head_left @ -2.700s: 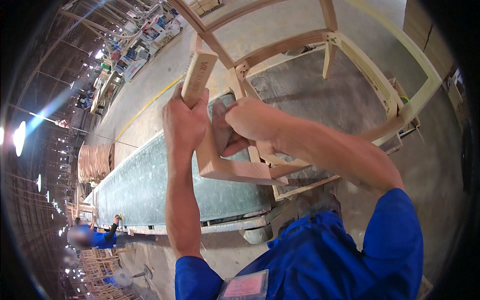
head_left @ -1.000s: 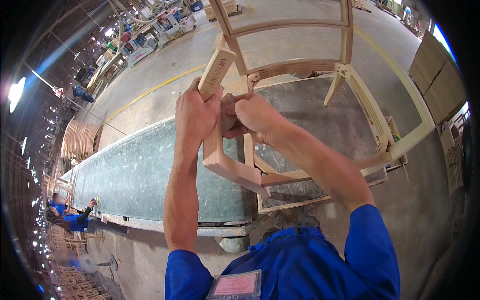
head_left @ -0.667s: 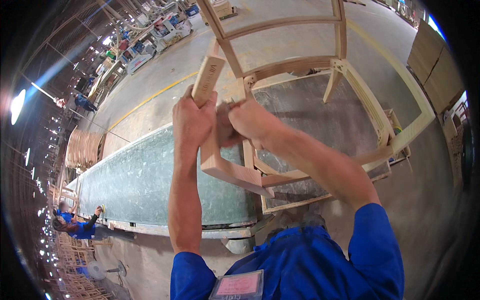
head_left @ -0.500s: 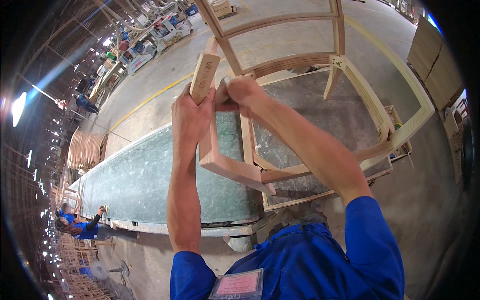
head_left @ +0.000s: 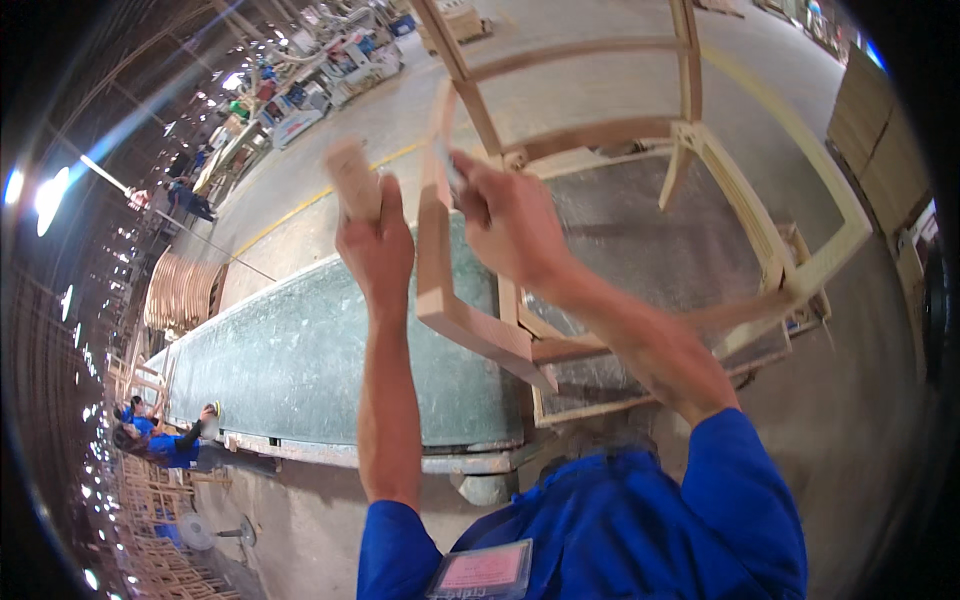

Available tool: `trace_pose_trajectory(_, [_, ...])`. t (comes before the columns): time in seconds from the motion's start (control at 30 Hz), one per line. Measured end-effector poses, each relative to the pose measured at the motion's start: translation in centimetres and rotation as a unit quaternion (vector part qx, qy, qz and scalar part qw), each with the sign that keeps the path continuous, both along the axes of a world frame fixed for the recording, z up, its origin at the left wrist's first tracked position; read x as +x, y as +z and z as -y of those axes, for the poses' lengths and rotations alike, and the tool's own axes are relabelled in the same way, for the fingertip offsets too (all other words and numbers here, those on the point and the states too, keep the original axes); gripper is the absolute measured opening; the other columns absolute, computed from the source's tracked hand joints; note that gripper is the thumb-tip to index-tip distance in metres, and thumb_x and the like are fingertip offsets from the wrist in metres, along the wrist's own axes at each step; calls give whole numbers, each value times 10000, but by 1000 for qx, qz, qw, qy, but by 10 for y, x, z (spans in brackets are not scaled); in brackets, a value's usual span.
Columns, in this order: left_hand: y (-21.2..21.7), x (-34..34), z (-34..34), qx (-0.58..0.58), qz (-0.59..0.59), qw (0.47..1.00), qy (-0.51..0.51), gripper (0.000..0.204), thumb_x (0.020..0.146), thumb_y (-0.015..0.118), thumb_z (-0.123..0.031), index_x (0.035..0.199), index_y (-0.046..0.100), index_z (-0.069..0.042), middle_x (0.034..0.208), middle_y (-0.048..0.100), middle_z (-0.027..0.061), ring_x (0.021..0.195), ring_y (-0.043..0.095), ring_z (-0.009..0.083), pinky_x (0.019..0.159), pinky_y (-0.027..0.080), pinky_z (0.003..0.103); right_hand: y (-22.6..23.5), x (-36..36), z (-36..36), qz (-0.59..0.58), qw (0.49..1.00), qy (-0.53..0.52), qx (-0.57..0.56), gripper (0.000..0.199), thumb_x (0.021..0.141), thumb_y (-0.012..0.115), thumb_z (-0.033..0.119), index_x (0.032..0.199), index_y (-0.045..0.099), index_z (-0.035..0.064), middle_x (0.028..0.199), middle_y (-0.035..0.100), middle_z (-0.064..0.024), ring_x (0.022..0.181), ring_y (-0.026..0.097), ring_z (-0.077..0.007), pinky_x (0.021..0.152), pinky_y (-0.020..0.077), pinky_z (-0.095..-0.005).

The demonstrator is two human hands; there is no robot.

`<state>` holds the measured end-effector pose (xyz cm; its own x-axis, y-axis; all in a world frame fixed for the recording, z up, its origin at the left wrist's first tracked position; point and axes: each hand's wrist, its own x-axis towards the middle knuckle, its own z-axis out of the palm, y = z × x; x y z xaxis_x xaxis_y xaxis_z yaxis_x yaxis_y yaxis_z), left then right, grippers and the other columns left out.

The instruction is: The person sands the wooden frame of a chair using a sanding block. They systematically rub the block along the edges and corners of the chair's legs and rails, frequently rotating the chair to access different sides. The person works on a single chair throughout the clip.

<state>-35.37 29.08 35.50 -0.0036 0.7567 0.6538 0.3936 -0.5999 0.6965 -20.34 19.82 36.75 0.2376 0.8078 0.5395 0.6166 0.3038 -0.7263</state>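
My left hand (head_left: 376,250) grips a pale wooden block (head_left: 354,180), blurred by motion and held up to the left of a bare wooden chair frame (head_left: 480,335). The block's underside is hidden. Closed beside the chair's near-left armrest (head_left: 434,250), my right hand (head_left: 515,225) pinches a thin whitish piece (head_left: 446,165) against the upper part of that armrest. What that piece is I cannot make out. The chair frame has a tall slatted back on its far side and an open seat.
Under the chair is a dark-topped stand (head_left: 640,250) with a wooden rim. A long green-grey worktable (head_left: 300,360) stretches to the left. Co-workers in blue (head_left: 160,440) stand at its far end, near a fan (head_left: 198,530). Stacked curved wood (head_left: 180,290) and machines (head_left: 345,65) stand beyond.
My left hand has moved the block leftward, off the armrest. My right hand has shifted slightly right and down, showing more of the whitish piece. The whole view has also shifted a little.
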Motion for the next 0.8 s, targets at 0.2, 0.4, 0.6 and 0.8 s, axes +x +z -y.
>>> trace_pose_trajectory(0.2, [-59, -39, 70, -227, 285, 914, -179, 482, 986, 627, -394, 1210, 615, 32, 1053, 684, 93, 883, 655, 172, 698, 505, 306, -44, 11, 35, 155, 926, 301, 165, 464, 884, 631, 96, 1346, 589, 107, 1467, 512, -126, 1398, 437, -344, 1151, 385, -471])
trace_pose_trajectory(0.4, [-112, -2, 131, -264, 381, 819, -337, 636, 985, 547, -540, 1273, 514, 27, 1165, 601, 141, 1051, 597, 221, 885, 500, 380, -61, 43, -54, 196, 921, 295, 164, 597, 908, 596, -11, 1473, 458, 120, 1564, 404, -95, 1481, 310, -309, 1235, 239, -479])
trace_pose_trajectory(0.6, [-132, 10, 133, -249, 441, 807, -303, 544, 998, 574, -464, 1261, 519, 9, 1127, 613, 114, 1006, 604, 205, 860, 502, 374, -74, 41, -58, 169, 943, 256, 132, 428, 978, 519, 45, 1401, 541, 107, 1540, 442, -96, 1473, 321, -327, 1238, 217, -479])
trace_pose_trajectory(0.8, [-148, 17, 142, -221, 465, 829, -218, 511, 976, 622, -426, 1229, 555, 12, 1079, 631, 86, 921, 625, 157, 768, 517, 312, -12, 16, 0, 222, 829, 498, 124, 492, 1010, 341, 425, 1215, 642, 94, 1257, 651, -119, 1298, 546, -290, 1189, 266, -550])
